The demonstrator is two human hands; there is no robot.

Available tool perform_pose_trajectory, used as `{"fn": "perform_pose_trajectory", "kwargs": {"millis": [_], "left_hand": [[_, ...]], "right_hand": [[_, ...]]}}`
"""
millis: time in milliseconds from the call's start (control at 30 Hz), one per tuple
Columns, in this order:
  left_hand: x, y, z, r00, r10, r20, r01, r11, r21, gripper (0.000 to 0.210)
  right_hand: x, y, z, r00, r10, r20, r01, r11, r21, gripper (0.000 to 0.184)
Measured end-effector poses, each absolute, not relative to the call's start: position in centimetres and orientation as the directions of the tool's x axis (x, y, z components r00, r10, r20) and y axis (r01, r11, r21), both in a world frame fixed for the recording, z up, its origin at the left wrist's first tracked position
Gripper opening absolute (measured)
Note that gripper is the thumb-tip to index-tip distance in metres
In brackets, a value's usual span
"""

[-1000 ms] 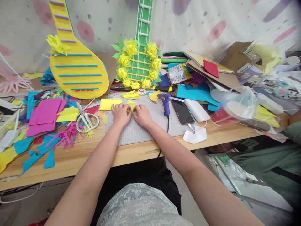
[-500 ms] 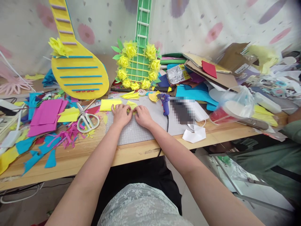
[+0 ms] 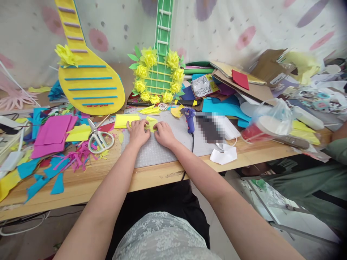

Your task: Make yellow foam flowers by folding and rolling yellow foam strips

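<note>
A small piece of yellow crepe paper [image 3: 150, 123] lies on the grey cutting mat [image 3: 148, 157] between my hands. My left hand [image 3: 138, 133] is closed on its left side, palm down and fingers bent. At the paper's right edge, my right hand [image 3: 163, 134] has its fingertips pressed together on it. The fingers partly hide the paper. Just left of and behind my left hand is a folded yellow paper strip [image 3: 126, 121]. Behind the hands lie cut yellow pieces [image 3: 150, 110] and a white reel [image 3: 163, 106].
White-handled scissors [image 3: 101, 141] lie left, beside magenta sheets [image 3: 51, 135]. A purple glue gun [image 3: 189, 121] stands right, its cord running over the table edge. Behind are a yellow paper instrument [image 3: 92, 81] and a green one [image 3: 159, 74] with yellow flowers. Another person's sleeve [image 3: 337, 150] shows far right.
My left hand has shifted slightly left and the right hand barely moved, so more of the yellow paper shows between them. The whole view has shifted a little.
</note>
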State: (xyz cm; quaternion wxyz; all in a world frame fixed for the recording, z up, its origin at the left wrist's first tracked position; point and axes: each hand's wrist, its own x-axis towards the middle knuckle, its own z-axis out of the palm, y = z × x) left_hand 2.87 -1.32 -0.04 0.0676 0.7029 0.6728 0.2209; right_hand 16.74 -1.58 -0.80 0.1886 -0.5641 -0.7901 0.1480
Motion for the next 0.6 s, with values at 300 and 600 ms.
{"fn": "perform_pose_trajectory", "kwargs": {"millis": [300,600], "left_hand": [[2.66,-1.20,-0.15,-0.028,0.973,0.228,0.890,-0.079,0.449,0.018],[2.45,-0.90,-0.66,-0.036,0.969,0.245,0.887,-0.082,0.455,0.014]], "right_hand": [[16.69,-1.60,-0.82,-0.289,0.947,0.141,0.826,0.320,-0.463,0.027],[16.96,-1.59,-1.11,-0.325,0.927,0.189,0.792,0.376,-0.482,0.038]]}}
